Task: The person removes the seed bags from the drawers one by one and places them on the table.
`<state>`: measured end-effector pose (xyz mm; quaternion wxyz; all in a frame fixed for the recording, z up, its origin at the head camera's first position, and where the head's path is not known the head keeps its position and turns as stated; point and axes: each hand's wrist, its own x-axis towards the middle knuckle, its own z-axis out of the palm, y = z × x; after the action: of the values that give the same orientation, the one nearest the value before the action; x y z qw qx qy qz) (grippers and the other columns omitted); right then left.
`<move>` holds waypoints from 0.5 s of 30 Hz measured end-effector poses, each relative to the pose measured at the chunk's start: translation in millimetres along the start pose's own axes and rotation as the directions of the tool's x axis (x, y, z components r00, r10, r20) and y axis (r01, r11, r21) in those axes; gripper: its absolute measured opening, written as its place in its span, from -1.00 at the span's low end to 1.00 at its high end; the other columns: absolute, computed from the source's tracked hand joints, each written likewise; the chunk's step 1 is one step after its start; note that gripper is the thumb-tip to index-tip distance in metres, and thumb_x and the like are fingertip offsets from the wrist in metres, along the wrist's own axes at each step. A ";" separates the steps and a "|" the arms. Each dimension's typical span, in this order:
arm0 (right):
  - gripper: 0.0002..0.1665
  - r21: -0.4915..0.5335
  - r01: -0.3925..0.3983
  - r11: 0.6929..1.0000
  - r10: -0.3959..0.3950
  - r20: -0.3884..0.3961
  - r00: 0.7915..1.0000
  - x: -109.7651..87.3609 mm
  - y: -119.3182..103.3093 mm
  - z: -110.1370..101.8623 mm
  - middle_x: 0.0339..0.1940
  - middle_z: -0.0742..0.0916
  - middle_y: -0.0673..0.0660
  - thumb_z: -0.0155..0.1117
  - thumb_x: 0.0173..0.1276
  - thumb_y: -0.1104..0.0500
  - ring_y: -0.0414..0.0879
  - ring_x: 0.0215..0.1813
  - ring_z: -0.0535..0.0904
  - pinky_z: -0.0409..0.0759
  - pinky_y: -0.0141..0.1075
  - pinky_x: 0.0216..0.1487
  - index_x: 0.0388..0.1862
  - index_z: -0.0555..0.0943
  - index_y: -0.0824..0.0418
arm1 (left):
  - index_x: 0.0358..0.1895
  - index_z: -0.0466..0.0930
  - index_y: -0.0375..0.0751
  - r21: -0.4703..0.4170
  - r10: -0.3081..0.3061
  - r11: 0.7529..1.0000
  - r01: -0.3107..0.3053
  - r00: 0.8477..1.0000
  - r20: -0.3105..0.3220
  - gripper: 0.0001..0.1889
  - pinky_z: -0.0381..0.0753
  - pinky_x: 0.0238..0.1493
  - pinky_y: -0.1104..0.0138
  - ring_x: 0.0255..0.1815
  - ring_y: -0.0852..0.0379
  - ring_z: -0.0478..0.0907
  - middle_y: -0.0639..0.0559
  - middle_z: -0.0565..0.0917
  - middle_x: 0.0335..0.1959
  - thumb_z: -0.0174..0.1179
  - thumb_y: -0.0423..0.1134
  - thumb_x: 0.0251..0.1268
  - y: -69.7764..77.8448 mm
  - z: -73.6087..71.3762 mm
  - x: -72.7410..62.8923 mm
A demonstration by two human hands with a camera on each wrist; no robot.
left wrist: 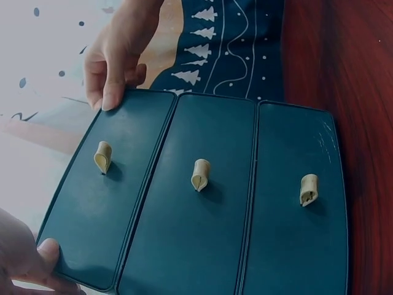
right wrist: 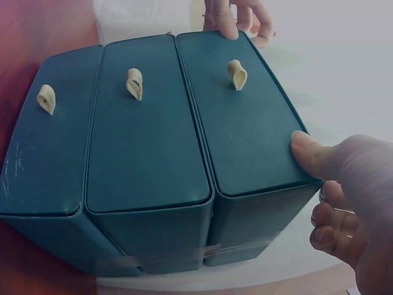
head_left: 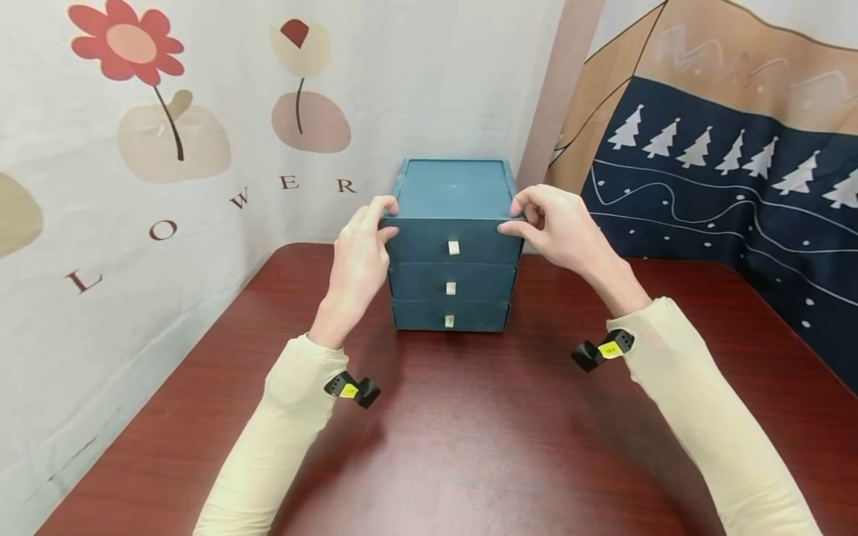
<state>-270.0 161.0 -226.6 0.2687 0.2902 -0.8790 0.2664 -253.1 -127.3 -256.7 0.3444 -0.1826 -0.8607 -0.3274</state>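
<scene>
A blue three-drawer storage box (head_left: 457,186) stands at the back of the table, its three drawer fronts facing me. Each front carries a small cream pull tab, such as the top tab (head_left: 453,248). My left hand (head_left: 360,257) grips the upper left front corner, thumb on the front and fingers over the top edge. At the opposite upper corner, my right hand (head_left: 563,227) holds on the same way. In the right wrist view, the right thumb (right wrist: 316,157) presses the top drawer's front face near its edge. All three drawers (left wrist: 212,233) look pushed in.
The dark red wooden table (head_left: 442,432) spreads out in front of the box. Behind it hangs a white cloth (head_left: 429,82) with flower prints, and to the right a navy and tan cloth (head_left: 724,186) with white trees. Each sleeve carries a small black wrist camera (head_left: 365,392).
</scene>
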 end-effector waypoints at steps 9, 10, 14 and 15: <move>-0.71 -0.012 0.000 1.000 0.000 -0.012 1.000 -5.9 4.3 -5.8 -0.48 0.47 0.12 0.53 0.26 0.16 -0.06 -0.40 0.39 0.31 -0.31 -0.35 -0.20 0.61 0.27 | 0.09 0.47 -0.18 -0.009 0.015 1.000 -0.015 1.000 0.010 -0.75 0.48 -0.33 0.13 -0.04 -0.11 0.65 -0.17 0.61 -0.03 0.11 -0.50 0.46 2.3 8.3 3.0; -0.71 -0.017 -0.004 1.000 0.004 -0.015 1.000 -6.6 5.1 -6.4 -0.49 0.48 0.12 0.53 0.26 0.16 -0.06 -0.41 0.39 0.31 -0.30 -0.35 -0.20 0.61 0.27 | 0.09 0.47 -0.18 -0.010 0.016 1.000 -0.016 1.000 0.015 -0.75 0.48 -0.33 0.13 0.00 -0.10 0.66 -0.17 0.61 -0.01 0.10 -0.51 0.47 3.1 9.3 3.4; -0.71 -0.024 -0.015 1.000 0.014 -0.029 0.999 -9.6 8.7 -8.9 -0.51 0.47 0.12 0.53 0.26 0.17 -0.06 -0.43 0.38 0.31 -0.30 -0.35 -0.20 0.60 0.27 | 0.11 0.47 -0.16 -0.002 0.010 1.000 -0.009 0.999 0.032 -0.72 0.50 -0.34 0.15 0.07 -0.05 0.67 -0.17 0.61 0.02 0.07 -0.54 0.47 7.8 12.5 4.4; -0.71 -0.025 -0.016 1.000 0.016 -0.031 0.999 -10.4 9.3 -9.6 -0.51 0.47 0.12 0.53 0.27 0.17 -0.06 -0.43 0.38 0.31 -0.30 -0.35 -0.20 0.60 0.27 | 0.11 0.46 -0.16 0.000 0.007 1.000 -0.007 0.999 0.035 -0.71 0.49 -0.34 0.16 0.07 -0.04 0.67 -0.18 0.60 0.03 0.06 -0.55 0.46 9.0 13.5 4.7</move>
<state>-265.9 177.2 -229.2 0.2835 0.2757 -0.8803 0.2620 -257.9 -111.1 -256.8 0.3304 -0.1913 -0.8660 -0.3228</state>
